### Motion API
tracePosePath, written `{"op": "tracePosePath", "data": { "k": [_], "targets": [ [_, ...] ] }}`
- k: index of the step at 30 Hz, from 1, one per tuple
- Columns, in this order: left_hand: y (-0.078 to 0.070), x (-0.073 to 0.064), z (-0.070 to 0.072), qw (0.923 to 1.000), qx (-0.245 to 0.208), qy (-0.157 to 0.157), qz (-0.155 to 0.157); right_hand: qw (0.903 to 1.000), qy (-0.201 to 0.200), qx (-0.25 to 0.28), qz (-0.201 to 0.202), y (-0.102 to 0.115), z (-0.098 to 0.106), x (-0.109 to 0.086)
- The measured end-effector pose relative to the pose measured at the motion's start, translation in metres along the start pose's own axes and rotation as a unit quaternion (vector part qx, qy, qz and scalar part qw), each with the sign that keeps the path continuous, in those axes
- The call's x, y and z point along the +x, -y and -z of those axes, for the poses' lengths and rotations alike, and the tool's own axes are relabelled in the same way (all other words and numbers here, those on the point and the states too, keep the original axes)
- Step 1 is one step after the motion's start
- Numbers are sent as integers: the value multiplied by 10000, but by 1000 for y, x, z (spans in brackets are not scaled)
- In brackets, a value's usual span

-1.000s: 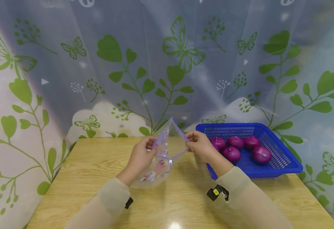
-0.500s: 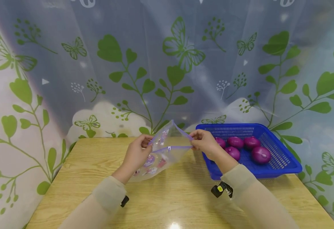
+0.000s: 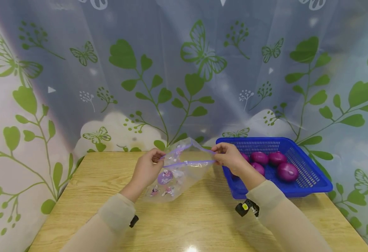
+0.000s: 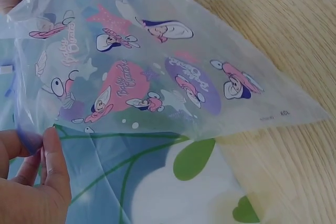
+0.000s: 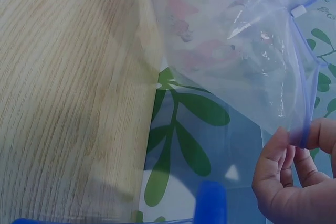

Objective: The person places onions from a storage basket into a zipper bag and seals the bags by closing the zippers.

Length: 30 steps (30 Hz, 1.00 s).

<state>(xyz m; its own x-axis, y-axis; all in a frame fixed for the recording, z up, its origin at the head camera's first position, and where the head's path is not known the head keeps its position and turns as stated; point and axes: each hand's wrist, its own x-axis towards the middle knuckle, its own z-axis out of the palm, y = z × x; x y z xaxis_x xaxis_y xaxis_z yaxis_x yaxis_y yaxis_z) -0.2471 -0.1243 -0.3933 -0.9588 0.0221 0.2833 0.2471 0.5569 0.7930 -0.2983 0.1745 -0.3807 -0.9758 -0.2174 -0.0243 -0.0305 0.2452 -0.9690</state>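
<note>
A clear zip bag [image 3: 184,178] printed with pink and purple cartoon figures is stretched between both hands above the table. Its purple-edged mouth gapes at the top, and a small white slider [image 5: 298,10] sits on the zip strip. My left hand [image 3: 147,168] pinches one end of the mouth between thumb and fingers; the left wrist view shows this pinch at the purple edge. At the opposite end, my right hand [image 3: 229,157] pinches the other corner, beside the basket's left rim. Nothing shows inside the bag.
On the right of the wooden table [image 3: 184,224] stands a blue plastic basket [image 3: 316,175] with several purple onions [image 3: 287,172] in it. My right forearm crosses its near left corner. A leaf-patterned curtain [image 3: 158,70] hangs behind the table.
Both hands have moved apart, the left one leftward and the right one rightward over the basket's edge. The bag's mouth is pulled wider and its front edge has risen.
</note>
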Motion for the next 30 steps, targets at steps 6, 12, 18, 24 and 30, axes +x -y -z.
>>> {"op": "tracePosePath", "data": {
  "k": [6,12,18,24,30],
  "targets": [
    [4,-1,1,10000,-15,-45,-53,10000,78,-30,18,2,4,-1],
    [5,-1,3,9999,-84,-60,-125,9999,119,-53,16,3,5,-2],
    [5,-1,1,9998,-101,28,-147,9999,72,-95,-56,4,4,-3],
    [6,-3,-3,9996,-192,133,-161,10000,53,-26,-70,5,2,-4],
    [7,-5,-8,9987,-430,266,2,10000,32,17,-51,2,-1,-3]
  ]
}}
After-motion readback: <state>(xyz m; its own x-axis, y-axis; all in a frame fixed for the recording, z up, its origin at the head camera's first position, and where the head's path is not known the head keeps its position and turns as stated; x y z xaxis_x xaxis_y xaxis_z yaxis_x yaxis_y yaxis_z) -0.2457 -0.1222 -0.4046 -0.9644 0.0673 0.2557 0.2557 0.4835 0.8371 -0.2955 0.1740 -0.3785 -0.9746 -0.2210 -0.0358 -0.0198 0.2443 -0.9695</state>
